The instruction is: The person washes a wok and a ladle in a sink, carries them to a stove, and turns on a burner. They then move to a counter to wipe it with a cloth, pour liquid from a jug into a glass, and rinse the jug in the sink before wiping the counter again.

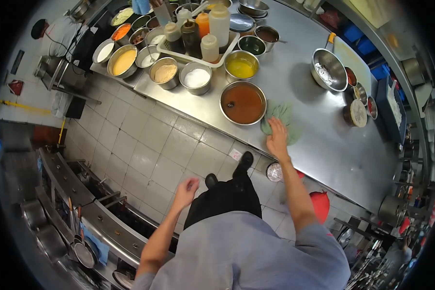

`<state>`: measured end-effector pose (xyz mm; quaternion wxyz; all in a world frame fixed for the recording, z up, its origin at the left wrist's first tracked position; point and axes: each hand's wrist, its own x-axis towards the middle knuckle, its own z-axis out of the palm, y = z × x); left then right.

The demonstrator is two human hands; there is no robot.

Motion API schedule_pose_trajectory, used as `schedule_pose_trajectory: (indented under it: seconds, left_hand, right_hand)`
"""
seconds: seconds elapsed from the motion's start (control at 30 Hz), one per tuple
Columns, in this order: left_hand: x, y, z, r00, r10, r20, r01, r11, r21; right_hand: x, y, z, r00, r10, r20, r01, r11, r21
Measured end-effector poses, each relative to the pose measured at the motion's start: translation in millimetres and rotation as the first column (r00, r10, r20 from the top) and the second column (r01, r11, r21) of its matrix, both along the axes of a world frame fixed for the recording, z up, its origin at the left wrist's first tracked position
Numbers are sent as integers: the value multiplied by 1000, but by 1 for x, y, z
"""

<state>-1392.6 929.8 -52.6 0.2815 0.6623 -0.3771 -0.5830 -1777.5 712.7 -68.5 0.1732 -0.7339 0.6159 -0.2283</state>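
My right hand [277, 137] reaches over the steel counter [319, 150], its fingers bent down onto a crumpled green cloth [282, 118]. The cloth lies against the side of a steel bowl of brown sauce [242, 103], where a small dark thing floats. Away from the counter, above the tiled floor, my left hand [186, 192] hangs with its fingers loosely curled and nothing visible in them. Behind the sauce bowl stands a steel container of yellow liquid [241, 65]. Left of it is a container of white powder [196, 78].
A tray [218, 63] holds several squeeze bottles. Further containers line the counter's left end. A steel mixing bowl [329, 70] stands at the right near a cutting board [350, 55]. Stoves [108, 222] with pans are behind at left. Another person [63, 36] stands at far left.
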Motion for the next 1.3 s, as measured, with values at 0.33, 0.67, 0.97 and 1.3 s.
schedule_pose_trajectory:
  seconds: [0.33,0.67,0.97,1.3]
  left_hand:
    - [-126,-243,36,754,386,-532,-379,917,128]
    - [-109,-256,24,824,434,-366,-463,886,9]
    - [-77,-269,32,896,371,-242,-398,915,-69]
    - [55,-308,15,839,542,53,-500,805,-319]
  right_hand:
    - [21,10,60,985,127,-116,-109,982,155]
    - [2,-1,37,989,149,-14,-145,978,148]
    - [29,23,24,979,203,2,-200,959,199]
    - [133,36,13,999,-27,-22,27,1000,-1]
